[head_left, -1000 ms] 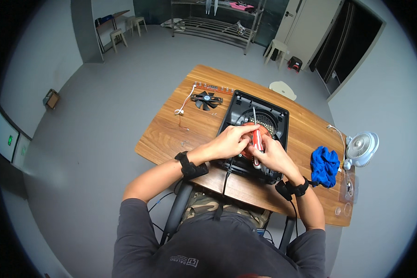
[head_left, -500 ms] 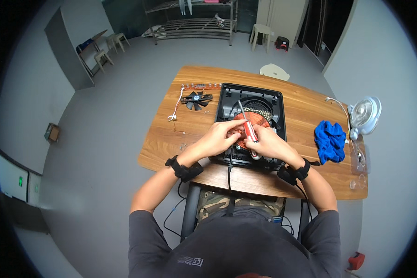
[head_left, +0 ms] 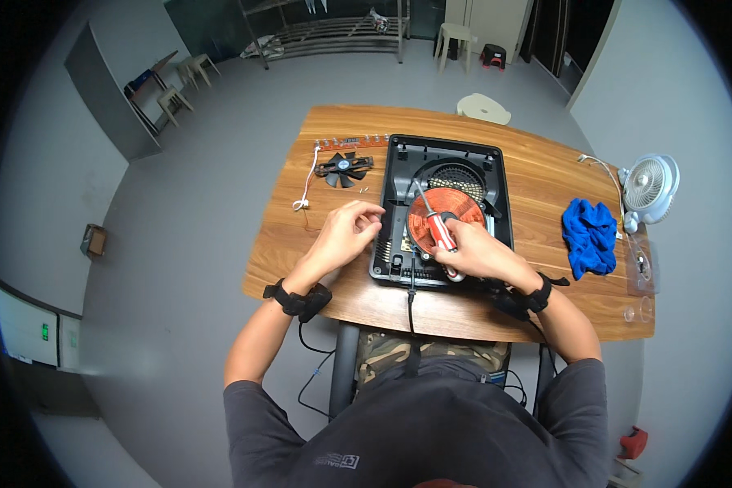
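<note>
My right hand (head_left: 481, 254) is closed around the red-and-white handle of a screwdriver (head_left: 439, 228). Its metal shaft slants up and left across a copper coil (head_left: 457, 201). The round coil sits in an open black appliance housing (head_left: 390, 183), which has a round vent grille (head_left: 455, 177) behind the coil. My left hand (head_left: 348, 232) is at the left side of the housing, fingers loosely curved with a gap to the thumb, and nothing shows in it. Some of the housing's near right part is hidden by my right hand.
A black fan (head_left: 344, 169) and a strip circuit board (head_left: 352, 143) with a white cable lie left of the housing. Small screws (head_left: 363, 190) are near the fan. On the right are a blue cloth (head_left: 590, 237), a white desk fan (head_left: 652, 187) and a clear plastic tray (head_left: 642, 264).
My left hand has moved off the coil, leftward to the housing's left edge. My right hand still holds the screwdriver over the coil. The whole view has shifted slightly.
</note>
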Demonstrator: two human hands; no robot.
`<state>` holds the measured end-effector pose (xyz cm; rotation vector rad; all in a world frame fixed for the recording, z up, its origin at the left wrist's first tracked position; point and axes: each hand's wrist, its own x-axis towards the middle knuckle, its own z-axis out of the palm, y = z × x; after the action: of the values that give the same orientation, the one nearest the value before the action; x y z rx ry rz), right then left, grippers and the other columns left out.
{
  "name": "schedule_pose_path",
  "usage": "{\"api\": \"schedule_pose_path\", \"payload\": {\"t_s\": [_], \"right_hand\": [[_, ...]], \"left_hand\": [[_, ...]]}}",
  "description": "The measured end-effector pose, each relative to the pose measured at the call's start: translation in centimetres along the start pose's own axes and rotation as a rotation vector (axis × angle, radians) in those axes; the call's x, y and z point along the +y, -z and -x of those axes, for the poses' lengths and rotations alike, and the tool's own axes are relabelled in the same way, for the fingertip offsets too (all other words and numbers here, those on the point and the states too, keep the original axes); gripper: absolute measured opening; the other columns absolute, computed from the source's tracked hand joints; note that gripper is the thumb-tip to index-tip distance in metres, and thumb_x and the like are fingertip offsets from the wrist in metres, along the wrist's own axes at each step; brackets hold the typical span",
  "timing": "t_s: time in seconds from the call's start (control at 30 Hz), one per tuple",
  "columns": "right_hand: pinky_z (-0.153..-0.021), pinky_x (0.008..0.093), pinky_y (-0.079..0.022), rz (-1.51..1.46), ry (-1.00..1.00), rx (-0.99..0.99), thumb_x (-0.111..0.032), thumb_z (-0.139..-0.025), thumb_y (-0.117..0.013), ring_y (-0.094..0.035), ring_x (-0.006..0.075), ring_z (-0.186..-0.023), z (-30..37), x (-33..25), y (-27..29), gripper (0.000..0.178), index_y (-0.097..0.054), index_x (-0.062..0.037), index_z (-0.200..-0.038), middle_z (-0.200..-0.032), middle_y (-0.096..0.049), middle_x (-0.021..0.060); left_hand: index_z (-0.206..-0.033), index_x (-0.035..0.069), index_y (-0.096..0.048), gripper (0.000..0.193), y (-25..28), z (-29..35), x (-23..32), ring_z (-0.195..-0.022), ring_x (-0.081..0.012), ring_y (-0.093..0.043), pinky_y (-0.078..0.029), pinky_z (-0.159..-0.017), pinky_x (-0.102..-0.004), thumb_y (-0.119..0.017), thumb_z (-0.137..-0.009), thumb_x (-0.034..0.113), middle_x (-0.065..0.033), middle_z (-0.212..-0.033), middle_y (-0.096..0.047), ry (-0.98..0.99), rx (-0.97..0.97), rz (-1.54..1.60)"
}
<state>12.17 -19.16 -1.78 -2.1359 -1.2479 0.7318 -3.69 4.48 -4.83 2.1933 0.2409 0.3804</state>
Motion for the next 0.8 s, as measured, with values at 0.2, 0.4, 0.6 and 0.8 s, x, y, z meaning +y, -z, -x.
{"api": "schedule_pose_path", "payload": {"t_s": [0.2,0.4,0.6,0.8], "right_hand": [[-0.073,0.0468,-0.055,-0.009,-0.042,0.018,-0.031,-0.086,-0.068,-0.071,0.0404,-0.074,0.8,0.4,0.8,0.039,-0.061,0.0066,-0.097,-0.074,-0.067,0.028],[-0.073,0.0465,-0.056,-0.024,-0.047,0.097,-0.032,-0.086,-0.068,-0.072,0.0417,-0.076,2.6,1.9,1.8,0.042,-0.062,0.0075,-0.1,-0.077,-0.068,0.0292],[-0.07,0.0418,-0.059,-0.023,-0.172,0.322,-0.027,-0.087,-0.068,-0.074,0.033,-0.069,5.8,5.5,5.3,0.034,-0.064,0.0061,-0.097,-0.072,-0.071,0.0227],[-0.074,0.0487,-0.055,0.156,-0.326,0.396,-0.032,-0.087,-0.067,-0.07,0.0442,-0.079,8.2,11.0,6.3,0.038,-0.063,0.0049,-0.093,-0.079,-0.069,0.0292]], "left_hand": [[-0.113,-0.003,-0.071,0.028,3.0,-1.6,-4.1,-0.082,-0.0203,-0.07,-0.057,-0.079,-0.0333,-0.073,-0.088,0.01,-0.0143,-0.103,-0.071,0.092,0.129,-0.228],[-0.109,-0.003,-0.072,0.025,4.2,-0.6,-5.6,-0.076,-0.0199,-0.07,-0.056,-0.075,-0.035,-0.074,-0.088,0.012,-0.014,-0.094,-0.074,0.138,0.134,-0.267],[-0.107,-0.002,-0.073,0.023,4.5,0.8,-6.1,-0.075,-0.0193,-0.069,-0.056,-0.073,-0.0342,-0.074,-0.089,0.013,-0.0126,-0.09,-0.074,0.209,0.118,-0.28],[-0.106,-0.002,-0.074,0.022,4.8,1.5,-5.9,-0.074,-0.0192,-0.069,-0.056,-0.074,-0.0335,-0.073,-0.09,0.013,-0.0117,-0.085,-0.074,0.227,0.124,-0.281]]}}
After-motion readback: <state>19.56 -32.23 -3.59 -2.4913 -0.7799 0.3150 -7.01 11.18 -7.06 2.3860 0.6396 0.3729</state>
